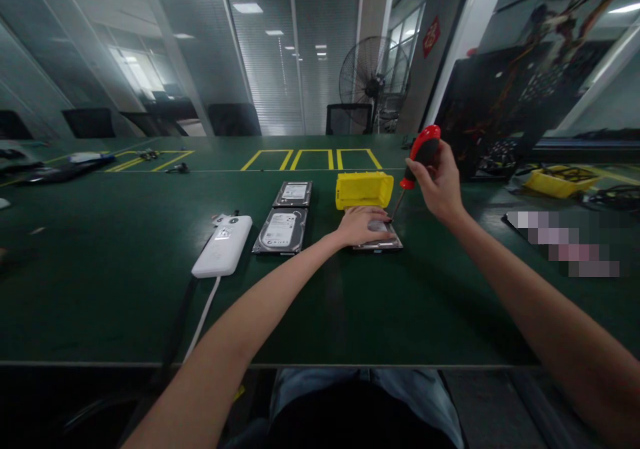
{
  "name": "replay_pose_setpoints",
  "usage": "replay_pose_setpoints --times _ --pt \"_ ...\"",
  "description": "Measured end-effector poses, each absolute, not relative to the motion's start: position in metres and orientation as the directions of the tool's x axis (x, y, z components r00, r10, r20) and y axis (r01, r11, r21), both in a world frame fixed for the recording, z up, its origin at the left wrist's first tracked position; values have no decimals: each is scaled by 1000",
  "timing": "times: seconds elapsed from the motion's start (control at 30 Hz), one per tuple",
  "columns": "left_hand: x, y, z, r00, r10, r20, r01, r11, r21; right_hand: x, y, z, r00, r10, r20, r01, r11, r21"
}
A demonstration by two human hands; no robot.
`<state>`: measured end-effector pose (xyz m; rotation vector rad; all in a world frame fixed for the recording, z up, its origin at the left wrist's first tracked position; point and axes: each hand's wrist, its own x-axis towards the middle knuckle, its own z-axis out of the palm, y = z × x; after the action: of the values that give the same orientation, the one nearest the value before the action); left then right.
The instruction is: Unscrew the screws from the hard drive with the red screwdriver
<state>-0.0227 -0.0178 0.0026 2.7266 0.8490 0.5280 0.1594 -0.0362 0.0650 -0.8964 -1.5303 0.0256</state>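
My right hand [440, 179] grips a red and black screwdriver [424, 152], its shaft slanting down to the far right part of a hard drive [380, 243]. Across the top of that drive lies my left hand [364, 226], fingers reaching to the right and covering much of it. Just behind the drive is a yellow bin [364, 190]. To the left, two more hard drives lie label up, the nearer one [281, 231] and the farther one [293, 194]. Whether the screwdriver tip sits in a screw cannot be made out.
A white power bank-like device [223, 247] with a cable lies at the left. An open computer case [500, 109] stands at the back right, near a yellow tray [560, 181] with cables. The green table's front edge [330, 365] runs close to my body.
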Motion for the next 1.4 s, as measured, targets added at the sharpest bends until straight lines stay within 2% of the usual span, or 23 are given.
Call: replay_pose_setpoints --times 0.1,0.27,0.5,0.57,0.7,0.8,0.93,1.07,1.23,1.4 --pt "-23 -17 2 767 583 267 498 -804 324 157 -33 69 125 597 792 416 694 -589" --pt "-23 -16 1 775 573 266 492 -812 314 151 -28 73 87 714 695 158 679 -717" --pt "-23 -18 2 772 579 263 497 -807 319 139 -25 82 -13 767 642 187 632 -752" --pt "-23 -18 2 771 582 259 505 -806 310 136 -21 87 -38 805 593 163 590 -791" --pt "-23 -17 1 773 582 255 512 -808 293 134 -14 104 -57 901 431 2 431 -902" --pt "-22 -16 1 774 578 260 508 -811 290 135 -13 117 -74 929 361 -91 355 -931" --pt "-22 -16 0 769 577 277 502 -812 297 135 -17 125 -135 912 387 -197 358 -913" --pt "-22 -15 -1 768 574 283 496 -813 304 138 -15 123 -30 892 451 -226 433 -872" --pt "-23 -15 -1 766 574 289 493 -813 309 142 -5 116 122 843 524 -115 536 -836" --pt "-23 -15 -1 769 577 276 501 -811 302 132 -11 115 130 797 590 -13 596 -803"
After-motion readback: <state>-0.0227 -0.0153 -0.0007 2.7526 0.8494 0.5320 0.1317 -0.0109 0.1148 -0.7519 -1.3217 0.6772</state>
